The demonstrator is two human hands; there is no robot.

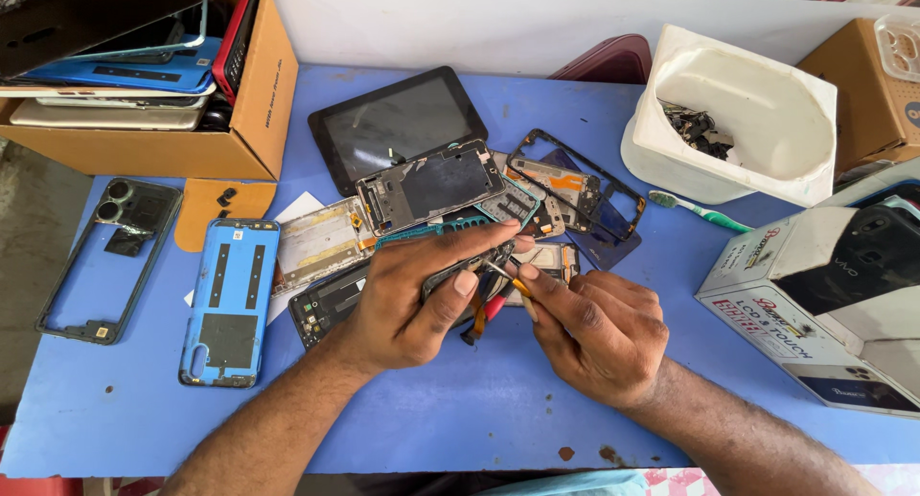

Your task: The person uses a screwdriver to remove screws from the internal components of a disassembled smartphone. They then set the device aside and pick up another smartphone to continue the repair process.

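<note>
My left hand (422, 295) grips a dark phone frame part (460, 269) between thumb and fingers, held just above the blue table (460, 410). My right hand (599, 333) pinches thin tweezers (508, 277) whose tip touches that part. Under both hands lies a heap of stripped phone frames and boards (431, 184), with red-handled pliers (487, 314) partly hidden beneath the fingers.
A black tablet (393, 122) lies behind the heap. A blue phone back cover (230, 299) and a dark frame (105, 256) lie at the left. A cardboard box of phone covers (230, 141) is at back left, a white tub (757, 113), a toothbrush (695, 210) and printed boxes (815, 295) at the right.
</note>
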